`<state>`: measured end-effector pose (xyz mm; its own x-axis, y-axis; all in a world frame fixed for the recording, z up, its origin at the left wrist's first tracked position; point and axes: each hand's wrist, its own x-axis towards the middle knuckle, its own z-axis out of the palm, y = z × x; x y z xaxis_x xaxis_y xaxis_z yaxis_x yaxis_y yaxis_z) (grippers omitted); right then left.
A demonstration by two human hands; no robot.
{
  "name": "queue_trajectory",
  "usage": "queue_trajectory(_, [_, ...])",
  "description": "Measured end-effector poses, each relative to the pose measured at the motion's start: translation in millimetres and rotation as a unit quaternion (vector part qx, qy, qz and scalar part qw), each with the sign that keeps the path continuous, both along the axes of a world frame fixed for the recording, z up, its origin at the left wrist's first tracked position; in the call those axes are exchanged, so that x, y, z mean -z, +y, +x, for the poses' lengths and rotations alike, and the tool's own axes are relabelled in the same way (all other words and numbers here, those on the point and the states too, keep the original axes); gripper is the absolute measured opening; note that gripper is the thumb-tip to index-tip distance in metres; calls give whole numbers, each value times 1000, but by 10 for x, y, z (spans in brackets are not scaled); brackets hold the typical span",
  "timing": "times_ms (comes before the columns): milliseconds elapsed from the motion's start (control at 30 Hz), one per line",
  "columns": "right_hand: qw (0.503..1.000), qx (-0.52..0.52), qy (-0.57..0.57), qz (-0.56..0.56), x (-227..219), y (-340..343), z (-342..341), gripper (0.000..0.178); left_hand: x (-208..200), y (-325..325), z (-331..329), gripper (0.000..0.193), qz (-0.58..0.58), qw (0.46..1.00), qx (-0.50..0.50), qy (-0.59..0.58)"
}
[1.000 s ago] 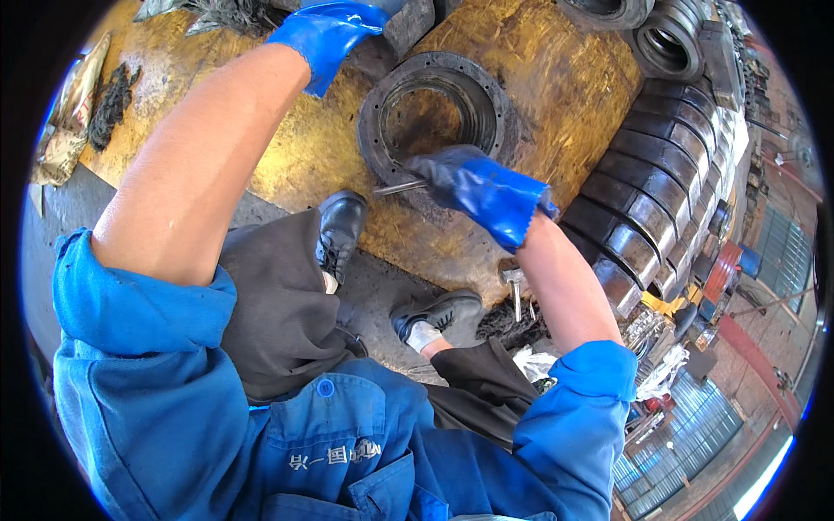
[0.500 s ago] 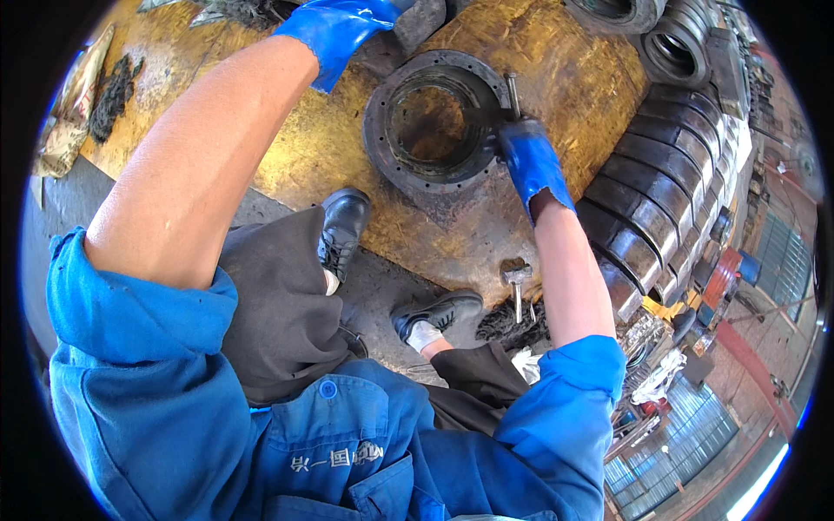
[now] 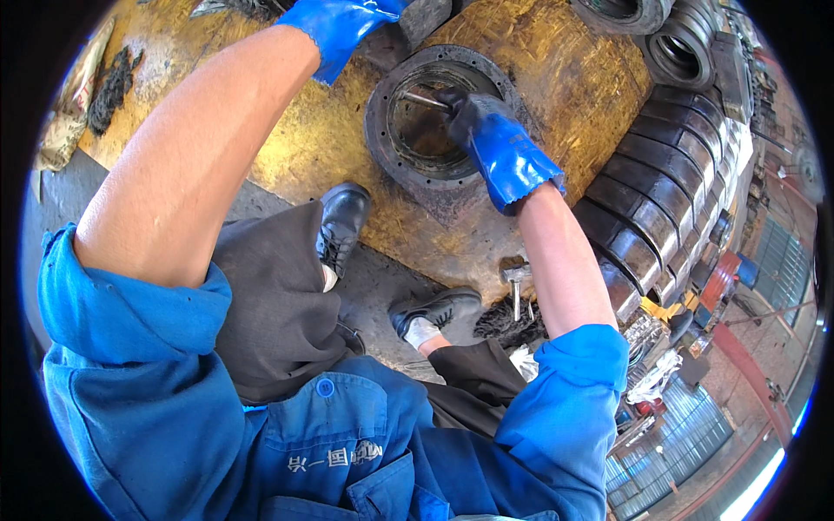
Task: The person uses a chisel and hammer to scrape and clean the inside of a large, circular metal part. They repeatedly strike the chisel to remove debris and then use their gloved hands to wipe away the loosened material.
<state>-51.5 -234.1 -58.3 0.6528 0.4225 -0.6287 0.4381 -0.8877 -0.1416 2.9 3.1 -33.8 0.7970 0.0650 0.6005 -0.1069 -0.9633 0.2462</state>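
Note:
My right hand [image 3: 497,139], in a blue glove with darkened fingers, is closed around a metal rod [image 3: 426,101]. The rod's bare end points left over the opening of a thick dark metal ring [image 3: 382,143] with small holes round its rim. At the top edge, my left hand [image 3: 343,24] wears a blue glove too. Its fingers are largely out of the picture, beside a dark metal block [image 3: 423,19], so whether it grips anything is hidden.
The ring rests on a stained yellow worktop [image 3: 556,61]. A T-shaped metal tool [image 3: 516,280] lies near the front edge by dark shavings [image 3: 508,323]. Stacked dark rings [image 3: 647,178] line the right, more rings [image 3: 678,52] behind. Dark fibrous scraps [image 3: 113,91] lie far left.
My right hand has moved left from the ring's right rim to over its opening. The rod has swung from pointing away to pointing left. My left hand has hardly moved.

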Motion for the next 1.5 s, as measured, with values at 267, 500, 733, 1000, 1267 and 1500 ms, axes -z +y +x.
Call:
queue_trajectory(267, [990, -112, 85, -21, -144, 139, -46, 39, 12, 3, 20, 24, 1, 1000, -3, 2])
queue_trajectory(500, [967, -89, 99, 219, 16, -162, -239, 28, -6, -16, 34, 24, 4, 1000, -4, 0])
queue_trajectory(733, [960, -218, 53, 165, 81, -325, -373, 34, 55, 22, 17, 25, 23, 1000, -4, 19])
queue_trajectory(1000, [996, -47, 48, 59, 7, -444, -42, 44, -23, -12, 18, 24, 37, 997, 12, -61])
queue_trajectory(1267, [993, -103, 44, 29, -305, 140, -33, 44, -80, 15, -32, 17, -1, 1000, 20, 7])
queue_trajectory(1500, [953, -211, -27, 216, 96, -299, -408, 48, -9, 7, 39, 19, 17, 989, 20, -145])
